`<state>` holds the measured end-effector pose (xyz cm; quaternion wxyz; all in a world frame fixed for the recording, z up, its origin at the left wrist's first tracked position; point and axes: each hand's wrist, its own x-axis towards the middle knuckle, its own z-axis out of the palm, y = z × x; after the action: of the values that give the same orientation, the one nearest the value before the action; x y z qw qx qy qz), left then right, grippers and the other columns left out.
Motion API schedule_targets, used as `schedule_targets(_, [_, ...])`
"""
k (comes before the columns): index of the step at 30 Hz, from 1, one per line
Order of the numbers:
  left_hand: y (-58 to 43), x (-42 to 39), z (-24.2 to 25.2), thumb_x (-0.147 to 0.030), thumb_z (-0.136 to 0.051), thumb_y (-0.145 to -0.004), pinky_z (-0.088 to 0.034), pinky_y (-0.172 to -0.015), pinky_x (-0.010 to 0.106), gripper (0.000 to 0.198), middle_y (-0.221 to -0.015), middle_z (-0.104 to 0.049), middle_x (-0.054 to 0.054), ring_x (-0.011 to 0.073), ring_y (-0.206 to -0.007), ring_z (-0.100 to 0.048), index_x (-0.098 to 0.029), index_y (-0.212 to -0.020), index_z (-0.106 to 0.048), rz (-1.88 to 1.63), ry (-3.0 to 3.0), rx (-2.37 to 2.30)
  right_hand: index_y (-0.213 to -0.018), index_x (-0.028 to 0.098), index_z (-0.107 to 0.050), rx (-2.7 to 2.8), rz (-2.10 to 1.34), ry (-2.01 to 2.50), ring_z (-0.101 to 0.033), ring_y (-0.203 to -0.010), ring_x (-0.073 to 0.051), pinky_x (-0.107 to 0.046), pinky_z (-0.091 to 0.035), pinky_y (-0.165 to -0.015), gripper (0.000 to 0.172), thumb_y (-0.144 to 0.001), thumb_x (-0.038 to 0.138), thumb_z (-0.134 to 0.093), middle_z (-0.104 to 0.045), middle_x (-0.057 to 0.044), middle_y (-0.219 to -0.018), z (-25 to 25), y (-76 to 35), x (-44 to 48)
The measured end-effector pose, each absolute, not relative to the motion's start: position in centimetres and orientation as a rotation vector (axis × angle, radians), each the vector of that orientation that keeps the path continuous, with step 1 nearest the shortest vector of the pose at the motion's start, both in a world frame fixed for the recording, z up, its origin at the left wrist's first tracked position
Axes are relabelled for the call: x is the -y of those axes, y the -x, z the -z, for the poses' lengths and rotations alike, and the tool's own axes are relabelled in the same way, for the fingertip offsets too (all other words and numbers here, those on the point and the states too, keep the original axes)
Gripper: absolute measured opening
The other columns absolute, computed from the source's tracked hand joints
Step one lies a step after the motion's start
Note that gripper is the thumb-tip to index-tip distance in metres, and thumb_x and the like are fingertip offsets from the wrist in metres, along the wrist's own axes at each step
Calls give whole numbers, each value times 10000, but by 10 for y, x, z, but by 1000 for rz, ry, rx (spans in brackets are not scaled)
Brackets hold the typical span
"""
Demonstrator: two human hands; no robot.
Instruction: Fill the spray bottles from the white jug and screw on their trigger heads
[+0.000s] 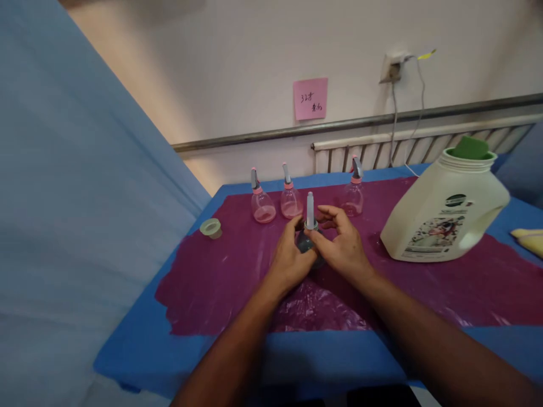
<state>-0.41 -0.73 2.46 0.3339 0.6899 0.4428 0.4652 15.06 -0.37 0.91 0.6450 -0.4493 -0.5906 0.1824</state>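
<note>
In the middle of the table stands a small spray bottle [304, 242] with a dark body and a pale grey spray head [310, 210] pointing up toward me. My left hand [292, 254] is closed around the bottle's left side. At the collar, my right hand [339, 240] grips from the right, its thumb against the neck and its fingers curled behind. Much of the bottle's body is hidden by both hands. Behind them are three clear spray bottles with pink collars: a left one [263, 204], a middle one [291, 199] and a right one [353, 195], each with some pinkish liquid showing low inside.
A large cream jug [436, 209] with a green piece [470, 148] in its mouth stands at right. A small translucent cup [211, 228] sits at left. Purple plastic sheeting [212, 282] covers the blue table [139, 345]. A yellow item [530, 240] lies at the right edge.
</note>
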Motion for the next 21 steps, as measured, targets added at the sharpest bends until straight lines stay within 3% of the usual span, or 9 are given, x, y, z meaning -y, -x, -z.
schedule_targets(2, [6, 10, -20, -298, -892, -846, -547, -1199, 534, 741, -1523, -699, 147, 346, -1395, -692, -257, -1524, -597, -1153, -1851, -1220, -1392, 233, -687, 1314, -427, 1040, -750, -1040, -256, -476, -637, -957, 575, -881, 401, -888, -787, -83, -1155, -6, -149, 1])
schedule_targets(6, [6, 12, -17, -332, -902, -851, -599, -1086, 517, 592, -1353, -738, 104, 349, -1281, -729, -291, -1388, -657, -1070, -1920, -1277, -1390, 245, -693, 1321, -414, 1032, -749, -1038, -249, -480, -642, -996, 562, -885, 401, -883, -777, -66, -1113, -5, -149, -1])
schedule_targets(10, [5, 11, -17, -359, -886, -868, -613, -1009, 485, 514, -1270, -744, 98, 337, -1192, -747, -278, -1324, -664, -1072, -1891, -1283, -1469, 247, -666, 1359, -429, 1039, -770, -1133, -272, -504, -641, -1061, 602, -915, 392, -851, -796, -107, -1245, -7, -151, 4])
schedule_targets(16, [6, 12, -17, -380, -914, -853, -591, -1122, 512, 584, -1280, -763, 92, 348, -1264, -740, -293, -1371, -659, -1097, -1861, -1288, -1629, 277, -571, 1453, -471, 1024, -739, -1305, -294, -547, -603, -1165, 671, -983, 328, -747, -703, -145, -1537, -3, -155, 6])
schedule_targets(21, [6, 12, -15, -347, -893, -859, -593, -1128, 515, 589, -1314, -764, 99, 346, -1267, -746, -294, -1395, -654, -1092, -1874, -1304, -1588, 254, -588, 1384, -446, 1032, -745, -1260, -303, -550, -602, -1158, 767, -893, 392, -880, -730, -146, -1443, 0, -153, 0])
